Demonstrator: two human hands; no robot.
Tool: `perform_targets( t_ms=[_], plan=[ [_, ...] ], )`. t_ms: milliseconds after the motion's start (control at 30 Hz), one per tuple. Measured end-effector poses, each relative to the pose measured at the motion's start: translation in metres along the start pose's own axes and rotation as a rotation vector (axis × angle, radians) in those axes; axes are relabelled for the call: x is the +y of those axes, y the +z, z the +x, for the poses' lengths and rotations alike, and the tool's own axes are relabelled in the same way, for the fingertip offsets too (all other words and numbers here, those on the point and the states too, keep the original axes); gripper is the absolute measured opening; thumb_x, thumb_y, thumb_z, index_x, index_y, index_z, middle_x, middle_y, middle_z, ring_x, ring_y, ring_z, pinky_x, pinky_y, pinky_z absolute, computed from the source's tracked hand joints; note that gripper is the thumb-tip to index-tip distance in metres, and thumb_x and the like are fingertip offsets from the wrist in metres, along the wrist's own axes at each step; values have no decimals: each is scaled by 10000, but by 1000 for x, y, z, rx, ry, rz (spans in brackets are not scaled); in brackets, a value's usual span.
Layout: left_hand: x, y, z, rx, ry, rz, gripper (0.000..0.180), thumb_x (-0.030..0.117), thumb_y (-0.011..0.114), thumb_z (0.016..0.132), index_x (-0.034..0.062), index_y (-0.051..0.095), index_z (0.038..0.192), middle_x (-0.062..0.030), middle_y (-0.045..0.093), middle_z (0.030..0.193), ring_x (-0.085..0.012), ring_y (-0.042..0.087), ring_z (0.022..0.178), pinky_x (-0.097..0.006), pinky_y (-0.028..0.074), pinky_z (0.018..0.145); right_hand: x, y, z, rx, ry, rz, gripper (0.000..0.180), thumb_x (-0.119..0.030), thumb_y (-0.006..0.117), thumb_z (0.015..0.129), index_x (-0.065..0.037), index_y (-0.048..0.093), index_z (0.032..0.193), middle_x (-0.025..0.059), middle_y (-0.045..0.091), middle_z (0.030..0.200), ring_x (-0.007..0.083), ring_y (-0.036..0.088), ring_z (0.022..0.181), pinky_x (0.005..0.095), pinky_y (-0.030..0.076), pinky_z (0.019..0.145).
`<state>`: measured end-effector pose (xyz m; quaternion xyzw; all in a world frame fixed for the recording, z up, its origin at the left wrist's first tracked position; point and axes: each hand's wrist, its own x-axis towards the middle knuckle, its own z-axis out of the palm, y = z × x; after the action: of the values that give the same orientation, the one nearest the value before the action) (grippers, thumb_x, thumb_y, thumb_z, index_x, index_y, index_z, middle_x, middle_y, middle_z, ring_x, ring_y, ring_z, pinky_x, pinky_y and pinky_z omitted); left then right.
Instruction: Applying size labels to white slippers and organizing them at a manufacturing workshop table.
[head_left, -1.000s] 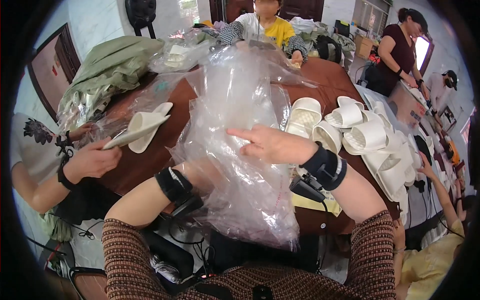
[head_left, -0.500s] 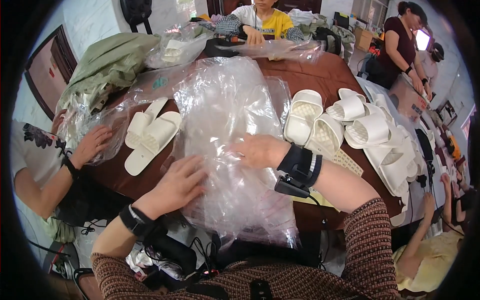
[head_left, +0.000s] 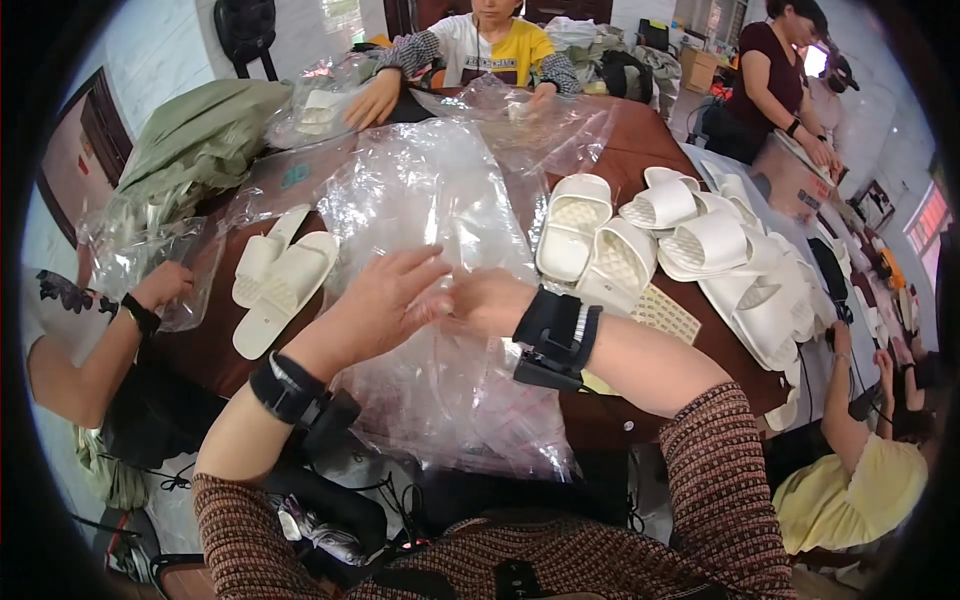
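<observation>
Plastic [head_left: 190, 245] is lying around a co-worker's hand [head_left: 168, 285] at the far left, and just beside it two loose white slippers [head_left: 290, 290] are overlapping on the brown desk [head_left: 635, 135], with no wrapping on them. Moving right, the left hand [head_left: 385, 300] is hovering in the middle, fingers spreading loosely apart and holding nothing that's showing. Beneath it, clear bags [head_left: 405, 190] are covering the desk straight ahead, and no slipper is showing inside them, so things are looking early. The right hand [head_left: 490, 300] is reaching across those bags from the other side, its fingertips hiding behind the left hand; whether they're pinching any plastic, I'm not managing to tell. Further right, a heap of white slippers [head_left: 710, 242] is sitting loose and unwrapped, a pale yellow sticker sheet [head_left: 668, 316] showing beside it: plenty is remaining out in the open.

Now the bags themselves: along the left they're creasing and wrinkling; through the middle they're shining with white glare, layers overlapping so the count isn't coming clear; toward the lower right they're showing faint reddish marks and drooping past the desk's near edge.
</observation>
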<state>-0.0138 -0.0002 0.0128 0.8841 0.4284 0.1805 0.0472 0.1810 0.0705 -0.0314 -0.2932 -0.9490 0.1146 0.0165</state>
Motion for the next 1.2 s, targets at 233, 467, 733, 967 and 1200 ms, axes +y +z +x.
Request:
perform_targets(
  t_ms=[233,467,733,967,1200],
  plan=[
    [-32,41,-19,-325,-146,111,773,471,640,925,55,374,1520,-227,282,1617,-441,272,1489,-540,279,1171,46,-15,-9,155,-179,508,278,-225,592,894,-20,712,1038,220,711,956,385,683,901,458,534,826],
    [-47,56,-38,-199,-123,43,734,441,652,918,46,406,1486,-212,278,1622,-447,247,1494,-543,265,1168,127,-35,-6,405,508,154,398,-256,633,903,40,641,1168,256,684,1147,399,648,1094,455,494,940],
    [-57,57,-45,-195,-134,27,802,497,633,913,50,371,1524,-200,242,1644,-437,227,1507,-545,249,1171,144,2,27,624,255,-610,162,-161,569,846,-71,702,866,88,697,900,255,590,957,391,411,816],
    [-70,53,-50,-185,-127,5,788,463,642,911,41,378,1522,-196,244,1647,-425,229,1512,-525,248,1178,169,-14,25,298,288,-532,171,-144,576,843,-84,734,818,119,735,850,276,661,870,457,373,812],
    [-86,56,-54,-132,-125,-45,775,474,675,889,92,410,1508,-157,249,1653,-403,231,1516,-602,266,1148,174,-42,22,90,597,-271,380,-428,645,892,-86,775,993,144,746,1054,331,693,1017,458,392,899]
  ],
)
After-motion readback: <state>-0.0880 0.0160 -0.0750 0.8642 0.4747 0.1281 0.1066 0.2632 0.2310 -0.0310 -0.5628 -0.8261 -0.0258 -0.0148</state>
